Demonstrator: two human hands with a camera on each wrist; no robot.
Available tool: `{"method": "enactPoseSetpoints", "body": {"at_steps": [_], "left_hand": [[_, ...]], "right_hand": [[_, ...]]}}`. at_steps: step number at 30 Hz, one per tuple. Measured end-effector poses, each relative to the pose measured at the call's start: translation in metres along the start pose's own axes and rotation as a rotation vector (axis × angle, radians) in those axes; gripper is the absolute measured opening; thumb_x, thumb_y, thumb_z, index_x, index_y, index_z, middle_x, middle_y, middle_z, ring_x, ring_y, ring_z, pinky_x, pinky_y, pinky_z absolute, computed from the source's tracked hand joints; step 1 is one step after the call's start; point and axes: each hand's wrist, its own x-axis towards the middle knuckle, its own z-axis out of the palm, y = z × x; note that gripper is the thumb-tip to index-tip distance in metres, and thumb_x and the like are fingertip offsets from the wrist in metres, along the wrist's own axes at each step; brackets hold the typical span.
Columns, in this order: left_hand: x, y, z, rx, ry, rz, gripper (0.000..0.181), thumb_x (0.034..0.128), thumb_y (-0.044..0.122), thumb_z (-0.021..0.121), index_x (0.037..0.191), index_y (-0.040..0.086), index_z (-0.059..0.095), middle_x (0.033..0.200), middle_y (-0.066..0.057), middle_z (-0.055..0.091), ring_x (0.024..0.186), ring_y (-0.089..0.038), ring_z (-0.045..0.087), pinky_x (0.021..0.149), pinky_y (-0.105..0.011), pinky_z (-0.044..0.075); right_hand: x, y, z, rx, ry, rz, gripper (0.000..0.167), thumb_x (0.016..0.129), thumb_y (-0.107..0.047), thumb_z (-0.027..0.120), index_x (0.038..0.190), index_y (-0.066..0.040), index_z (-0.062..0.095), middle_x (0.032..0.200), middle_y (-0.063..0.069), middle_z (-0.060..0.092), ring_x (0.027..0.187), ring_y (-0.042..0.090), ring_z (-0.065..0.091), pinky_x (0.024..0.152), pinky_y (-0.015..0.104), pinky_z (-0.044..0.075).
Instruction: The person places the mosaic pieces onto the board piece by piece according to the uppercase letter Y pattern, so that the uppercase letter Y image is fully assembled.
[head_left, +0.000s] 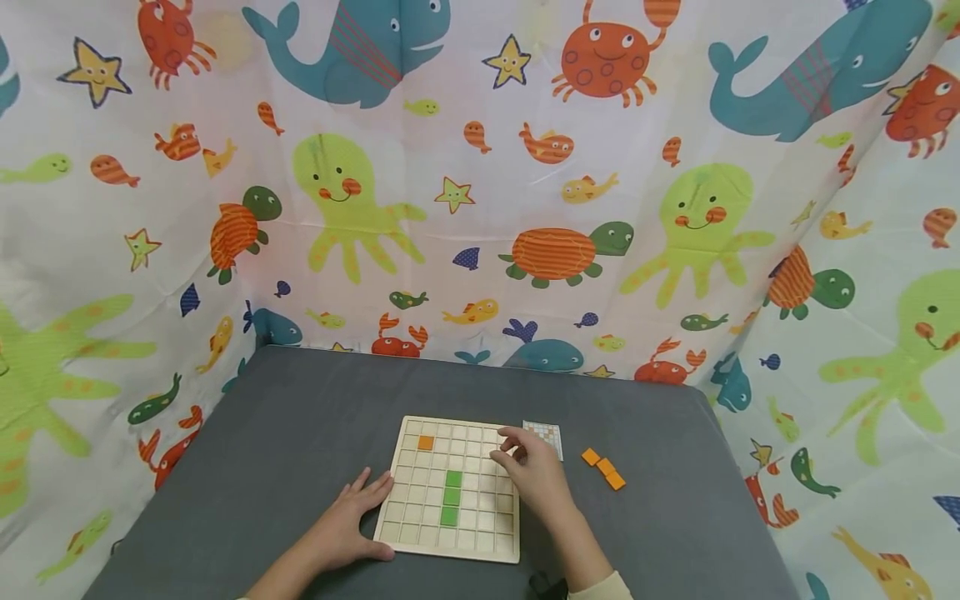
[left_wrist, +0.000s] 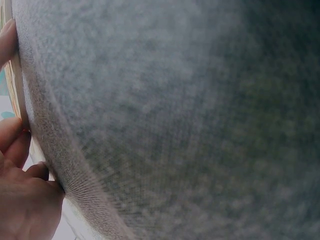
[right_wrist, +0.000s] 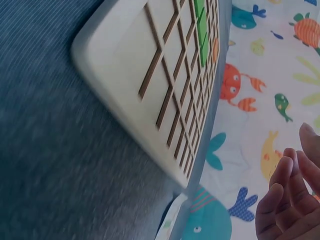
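A square wooden grid board (head_left: 417, 537) lies on the table. One orange tile (head_left: 425, 442) sits in a cell near its far left corner, and three green tiles (head_left: 451, 497) form a column near its middle. My left hand (head_left: 341, 523) rests at the board's left edge with fingers spread, touching its side in the left wrist view. Over the board's far right part hovers my right hand (head_left: 542, 479), thumb and index finger apart and the fingers loosely bent. The right wrist view shows nothing held in this hand (right_wrist: 292, 202).
Three loose orange tiles (head_left: 604, 468) lie on the grey table (head_left: 660, 517) right of the board. A small printed card (head_left: 551, 435) with coloured squares lies by the board's far right corner, partly behind the right hand. A patterned curtain (head_left: 465, 250) surrounds the table.
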Motion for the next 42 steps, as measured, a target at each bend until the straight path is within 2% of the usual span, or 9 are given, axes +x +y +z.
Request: {"method": "enactPoseSetpoints", "body": {"at_steps": [13, 20, 27, 36, 42], "left_hand": [[-0.002, -0.005, 0.001, -0.003, -0.008, -0.001, 0.117, 0.0589, 0.054, 0.092, 0.155, 0.011, 0.041, 0.164, -0.003, 0.034, 0.155, -0.042, 0.011, 0.119, -0.07, 0.012], [-0.005, -0.005, 0.0, 0.005, -0.002, 0.012, 0.117, 0.059, 0.054, 0.092, 0.155, 0.01, 0.041, 0.164, -0.005, 0.034, 0.155, -0.043, 0.012, 0.119, -0.07, 0.012], [-0.006, -0.003, -0.001, -0.001, -0.005, 0.017, 0.117, 0.0596, 0.053, 0.092, 0.155, 0.009, 0.041, 0.164, -0.006, 0.033, 0.155, -0.044, 0.012, 0.119, -0.071, 0.012], [-0.005, -0.002, -0.001, -0.004, 0.005, 0.025, 0.116, 0.0604, 0.052, 0.092, 0.155, 0.009, 0.041, 0.164, -0.005, 0.033, 0.155, -0.043, 0.011, 0.119, -0.07, 0.012], [-0.003, 0.0, -0.001, -0.018, -0.003, 0.016, 0.116, 0.0606, 0.052, 0.092, 0.156, 0.011, 0.04, 0.165, -0.004, 0.033, 0.155, -0.042, 0.011, 0.119, -0.07, 0.011]], "right_hand": [[-0.004, 0.022, -0.024, -0.012, 0.064, 0.119, 0.037, 0.086, -0.018, 0.081, 0.122, -0.015, 0.072, 0.092, -0.005, 0.067, 0.081, 0.013, 0.063, 0.064, 0.021, 0.055], [-0.006, 0.034, -0.036, -0.048, 0.104, 0.139, 0.032, 0.087, -0.015, 0.08, 0.118, -0.015, 0.073, 0.093, -0.002, 0.069, 0.081, 0.017, 0.065, 0.065, 0.022, 0.055], [-0.01, 0.05, -0.048, -0.068, 0.109, 0.176, 0.04, 0.084, -0.011, 0.083, 0.122, -0.011, 0.072, 0.097, 0.003, 0.072, 0.086, 0.017, 0.067, 0.07, 0.023, 0.057], [-0.019, 0.071, -0.068, -0.094, 0.155, 0.149, 0.04, 0.079, -0.008, 0.086, 0.118, -0.01, 0.073, 0.1, 0.008, 0.073, 0.084, 0.019, 0.067, 0.069, 0.022, 0.057], [-0.028, 0.087, -0.081, -0.107, 0.137, 0.223, 0.041, 0.083, -0.011, 0.084, 0.122, -0.01, 0.071, 0.106, 0.011, 0.073, 0.088, 0.02, 0.067, 0.071, 0.022, 0.056]]}}
